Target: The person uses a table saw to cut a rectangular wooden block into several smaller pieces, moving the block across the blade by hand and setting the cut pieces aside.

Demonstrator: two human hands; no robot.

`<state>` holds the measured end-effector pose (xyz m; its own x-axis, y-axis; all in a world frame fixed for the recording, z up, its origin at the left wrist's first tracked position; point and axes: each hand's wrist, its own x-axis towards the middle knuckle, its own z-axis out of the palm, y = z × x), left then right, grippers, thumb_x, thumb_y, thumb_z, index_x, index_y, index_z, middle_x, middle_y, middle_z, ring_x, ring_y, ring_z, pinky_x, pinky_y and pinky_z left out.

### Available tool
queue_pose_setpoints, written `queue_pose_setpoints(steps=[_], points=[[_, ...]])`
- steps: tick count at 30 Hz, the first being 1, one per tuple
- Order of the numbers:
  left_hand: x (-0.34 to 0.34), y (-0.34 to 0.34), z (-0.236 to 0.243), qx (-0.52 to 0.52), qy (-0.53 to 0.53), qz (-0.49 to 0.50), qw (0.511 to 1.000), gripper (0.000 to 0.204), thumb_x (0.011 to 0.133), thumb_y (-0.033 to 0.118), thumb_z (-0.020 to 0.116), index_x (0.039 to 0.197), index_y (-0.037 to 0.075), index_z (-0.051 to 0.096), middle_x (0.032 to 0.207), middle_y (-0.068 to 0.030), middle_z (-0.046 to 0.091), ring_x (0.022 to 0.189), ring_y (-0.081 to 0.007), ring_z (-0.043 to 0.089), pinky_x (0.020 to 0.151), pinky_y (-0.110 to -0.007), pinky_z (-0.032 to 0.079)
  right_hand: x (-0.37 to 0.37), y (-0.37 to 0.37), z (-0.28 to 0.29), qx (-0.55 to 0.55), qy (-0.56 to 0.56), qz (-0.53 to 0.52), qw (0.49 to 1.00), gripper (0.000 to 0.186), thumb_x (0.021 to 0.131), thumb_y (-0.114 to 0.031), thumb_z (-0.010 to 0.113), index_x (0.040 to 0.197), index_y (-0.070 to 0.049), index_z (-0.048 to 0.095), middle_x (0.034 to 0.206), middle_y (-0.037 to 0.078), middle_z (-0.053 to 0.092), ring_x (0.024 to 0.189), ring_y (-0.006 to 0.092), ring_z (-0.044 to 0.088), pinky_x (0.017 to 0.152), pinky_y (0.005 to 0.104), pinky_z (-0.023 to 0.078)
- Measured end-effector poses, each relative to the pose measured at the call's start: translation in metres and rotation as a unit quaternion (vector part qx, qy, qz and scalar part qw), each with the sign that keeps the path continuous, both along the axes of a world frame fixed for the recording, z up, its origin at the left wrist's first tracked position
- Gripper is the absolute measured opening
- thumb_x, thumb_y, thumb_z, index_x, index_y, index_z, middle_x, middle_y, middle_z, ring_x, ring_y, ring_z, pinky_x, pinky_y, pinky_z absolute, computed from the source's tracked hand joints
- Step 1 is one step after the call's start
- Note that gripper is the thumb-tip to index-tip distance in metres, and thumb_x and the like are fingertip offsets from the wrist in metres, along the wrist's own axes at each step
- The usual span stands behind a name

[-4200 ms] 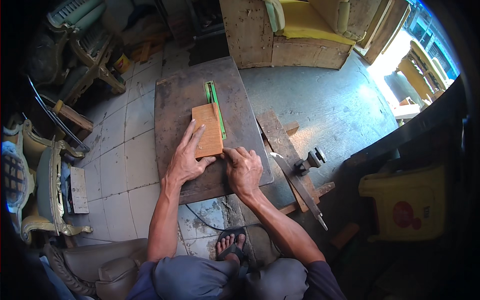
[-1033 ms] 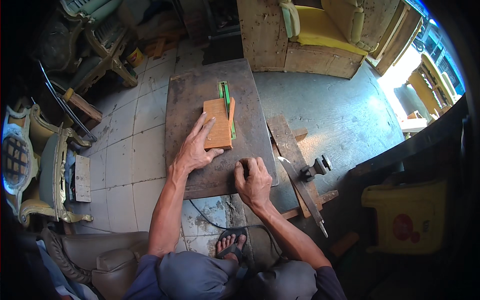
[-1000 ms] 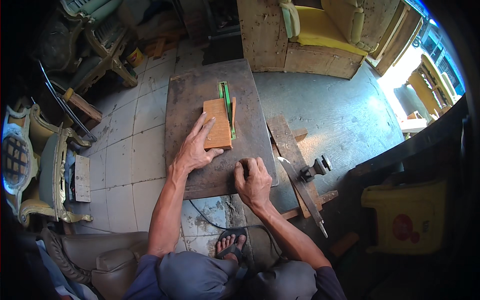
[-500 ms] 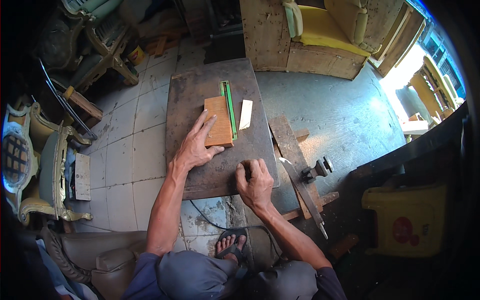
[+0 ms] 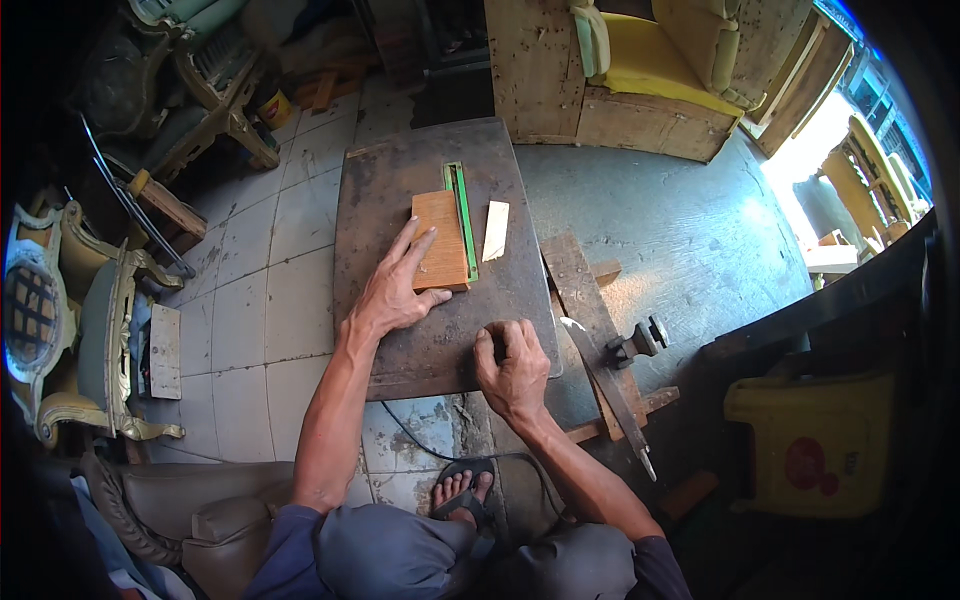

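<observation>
A reddish-brown wooden block (image 5: pixel 440 235) lies flat on a dark, worn tabletop (image 5: pixel 400 165). Across its left side reach the fingers of my left hand (image 5: pixel 398 285), with the thumb along its near end, so the hand holds it. Right beside the block runs a narrow green-edged slot (image 5: pixel 462 210) in the top. A small pale wood offcut (image 5: pixel 495 230) rests to the right of the slot. At the table's near right corner, my right hand (image 5: pixel 513 368) is closed with curled fingers; whatever it may hold is hidden.
Right of the table stands a wooden frame (image 5: pixel 585 310) with a metal clamp (image 5: pixel 637 342). A yellow plastic stool (image 5: pixel 810 440) is at lower right. Carved chair frames (image 5: pixel 95 330) line the left, and a yellow-seated armchair (image 5: pixel 645 60) stands behind. A black cable (image 5: pixel 410 435) crosses the floor.
The view has shifted very slightly. Both hands, the block and the offcut keep their places on the table.
</observation>
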<state>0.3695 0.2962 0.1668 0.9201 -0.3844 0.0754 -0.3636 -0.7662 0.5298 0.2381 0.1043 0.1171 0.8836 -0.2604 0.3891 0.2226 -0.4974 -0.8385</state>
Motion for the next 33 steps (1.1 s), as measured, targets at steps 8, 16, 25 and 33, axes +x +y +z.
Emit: queue_pose_setpoints(steps=[8,16,25,33], points=[[0.0,-0.001,-0.004,-0.008,-0.007,0.001,1.0,0.104,0.076,0.024,0.096,0.164,0.007,0.044,0.176,-0.0226,0.029,0.157,-0.0436,0.04,0.129,-0.048,0.04,0.0,0.0,0.001,-0.003,0.008,-0.001,1.0,0.011,0.095,-0.012,0.074,0.101,-0.006,0.068,0.094,0.016,0.067,0.083,0.0387,0.067,0.075,0.0489,0.055],[0.001,-0.003,-0.004,-0.009,-0.006,0.006,1.0,0.104,0.076,0.025,0.096,0.164,0.006,0.044,0.177,-0.0218,0.028,0.157,-0.0432,0.04,0.128,-0.048,0.041,0.0,-0.002,0.0,-0.011,0.003,0.001,1.0,0.011,0.095,-0.013,0.074,0.101,-0.006,0.068,0.093,0.016,0.066,0.083,0.039,0.068,0.075,0.0488,0.055],[0.029,0.0,-0.009,0.006,-0.017,0.03,0.999,0.103,0.078,0.03,0.095,0.164,0.006,0.044,0.177,-0.0219,0.028,0.156,-0.0433,0.042,0.128,-0.048,0.041,-0.001,-0.002,0.002,-0.018,-0.006,0.007,1.0,0.01,0.096,-0.011,0.074,0.101,-0.004,0.068,0.093,0.017,0.066,0.083,0.039,0.068,0.075,0.0481,0.055],[0.018,0.008,-0.002,0.038,-0.013,0.058,0.998,0.103,0.083,0.039,0.092,0.165,0.003,0.042,0.175,-0.0262,0.029,0.156,-0.0439,0.041,0.129,-0.048,0.04,0.042,-0.05,0.017,-0.048,0.048,0.025,0.997,0.02,0.099,-0.006,0.066,0.118,-0.001,0.068,0.112,0.019,0.066,0.098,0.0367,0.069,0.084,0.0466,0.057]])
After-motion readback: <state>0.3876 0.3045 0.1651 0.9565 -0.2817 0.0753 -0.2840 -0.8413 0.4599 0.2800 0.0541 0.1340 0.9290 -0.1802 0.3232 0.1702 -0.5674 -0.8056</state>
